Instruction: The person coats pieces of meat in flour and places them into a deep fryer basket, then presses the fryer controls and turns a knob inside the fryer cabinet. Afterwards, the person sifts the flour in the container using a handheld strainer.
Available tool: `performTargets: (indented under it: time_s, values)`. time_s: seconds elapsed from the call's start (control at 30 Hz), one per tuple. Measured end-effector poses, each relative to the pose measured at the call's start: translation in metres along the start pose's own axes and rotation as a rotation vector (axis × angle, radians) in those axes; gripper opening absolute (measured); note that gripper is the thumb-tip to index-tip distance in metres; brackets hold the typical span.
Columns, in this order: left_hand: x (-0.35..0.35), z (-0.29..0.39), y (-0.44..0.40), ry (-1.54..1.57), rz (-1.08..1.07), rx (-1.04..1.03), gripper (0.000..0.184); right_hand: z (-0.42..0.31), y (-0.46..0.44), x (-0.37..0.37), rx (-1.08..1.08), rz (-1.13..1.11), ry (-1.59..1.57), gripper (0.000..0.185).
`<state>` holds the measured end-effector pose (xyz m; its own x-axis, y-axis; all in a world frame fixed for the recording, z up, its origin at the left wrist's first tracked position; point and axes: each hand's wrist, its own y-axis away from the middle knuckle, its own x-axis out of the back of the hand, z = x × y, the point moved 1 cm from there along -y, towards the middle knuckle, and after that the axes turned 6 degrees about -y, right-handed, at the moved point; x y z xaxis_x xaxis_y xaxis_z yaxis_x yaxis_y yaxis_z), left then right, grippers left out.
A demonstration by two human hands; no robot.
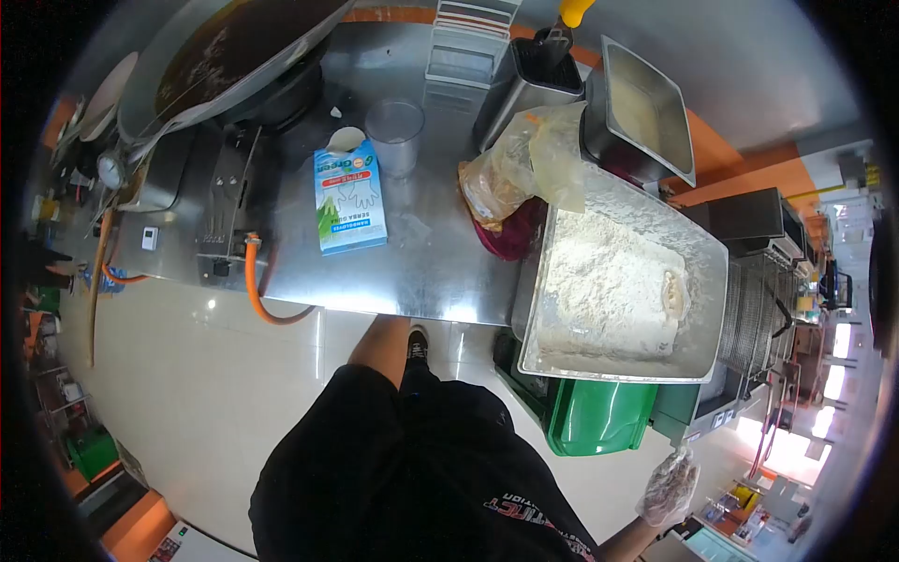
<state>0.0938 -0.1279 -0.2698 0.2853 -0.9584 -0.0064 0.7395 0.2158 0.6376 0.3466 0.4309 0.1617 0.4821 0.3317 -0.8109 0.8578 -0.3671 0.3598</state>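
Observation:
My right hand point(669, 489), in a clear plastic glove with white dusting, is held out at the lower right, beside the counter's end. Its fingers look loosely extended, and I see nothing held in them. Closest to it are the corner of a steel unit and a green bin point(599, 417). My left hand is out of view. A large metal tray point(623, 367) of white flour point(599, 272) sits at the counter's right end. One pale, flour-coated piece point(673, 295) lies in the flour near the right wall.
On the steel counter point(440, 281) lie a blue-white glove packet point(350, 201) and a clear cup point(395, 136). A plastic bag point(524, 159) leans by a deep pan point(646, 112). A big wok point(234, 56) of dark liquid stands left; wire baskets point(754, 314) are right. An orange hose point(257, 290) hangs off the edge.

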Motion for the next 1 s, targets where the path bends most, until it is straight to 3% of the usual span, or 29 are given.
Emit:
performTargets:
  time_s: [0.03, 0.07, 0.17, 0.2, 0.33, 0.5, 0.57, 0.83, 1.0]
  values:
    - [-0.001, -0.001, 0.000, 0.012, -0.002, 0.003, 0.057, 0.009, -0.002, -0.011, -0.052, 0.103, -0.190, 0.048]
    - [-0.003, -0.003, 0.001, 0.025, -0.003, 0.003, 0.057, 0.012, -0.004, -0.012, 0.004, 0.148, -0.146, 0.048]
    - [-0.006, -0.008, 0.002, 0.048, -0.002, 0.002, 0.057, 0.029, -0.009, -0.023, -0.021, 0.088, -0.210, 0.047]
    - [-0.006, -0.009, 0.000, 0.053, 0.002, -0.001, 0.057, 0.047, -0.012, -0.047, 0.154, 0.222, 0.140, 0.046]
    - [-0.004, -0.013, -0.003, 0.084, 0.015, -0.011, 0.056, 0.050, -0.018, -0.058, 0.049, 0.138, 0.114, 0.047]
    - [0.004, -0.023, -0.008, 0.108, 0.024, -0.029, 0.055, 0.048, -0.010, -0.069, 0.124, 0.218, 0.141, 0.047]
    - [0.007, -0.023, -0.010, 0.109, 0.019, -0.041, 0.055, 0.042, -0.007, -0.063, 0.002, 0.118, 0.159, 0.045]
    - [0.032, -0.025, -0.016, 0.119, 0.016, -0.096, 0.054, 0.051, 0.014, -0.059, 0.131, 0.287, 0.163, 0.041]
    - [0.049, -0.026, -0.013, 0.121, 0.018, -0.154, 0.053, 0.052, 0.020, -0.046, 0.127, 0.281, 0.106, 0.042]
